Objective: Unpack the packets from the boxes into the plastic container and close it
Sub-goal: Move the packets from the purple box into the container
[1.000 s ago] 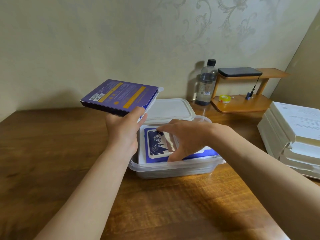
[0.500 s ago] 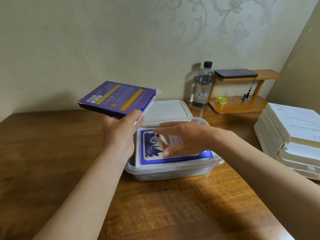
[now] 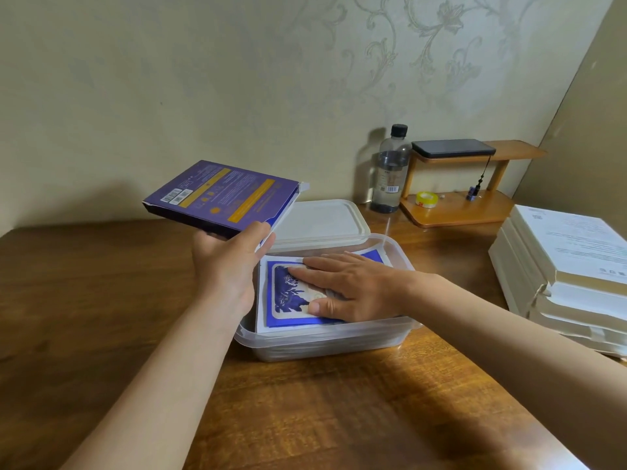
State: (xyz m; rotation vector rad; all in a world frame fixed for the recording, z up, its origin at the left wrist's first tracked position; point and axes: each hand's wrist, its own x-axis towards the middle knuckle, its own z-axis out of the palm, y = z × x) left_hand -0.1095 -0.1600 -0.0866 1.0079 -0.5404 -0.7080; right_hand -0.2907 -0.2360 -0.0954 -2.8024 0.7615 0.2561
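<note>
**Packet pressed flat in container; box held in the air**

Your left hand (image 3: 227,266) gripped the purple box (image 3: 220,196) by its near edge, thumb and fingers curled round it. You held the box tilted above the table (image 3: 101,317), just left of the container (image 3: 322,344). Its end flap stood open. Your right hand (image 3: 353,290) lay flat, fingers straight and slightly spread, pressing the blue packet (image 3: 288,293) down inside the container. The lid (image 3: 319,222) lay off, just behind the container. White boxes (image 3: 570,259) were stacked at right. A bottle (image 3: 390,171) stood by the wall.
</note>
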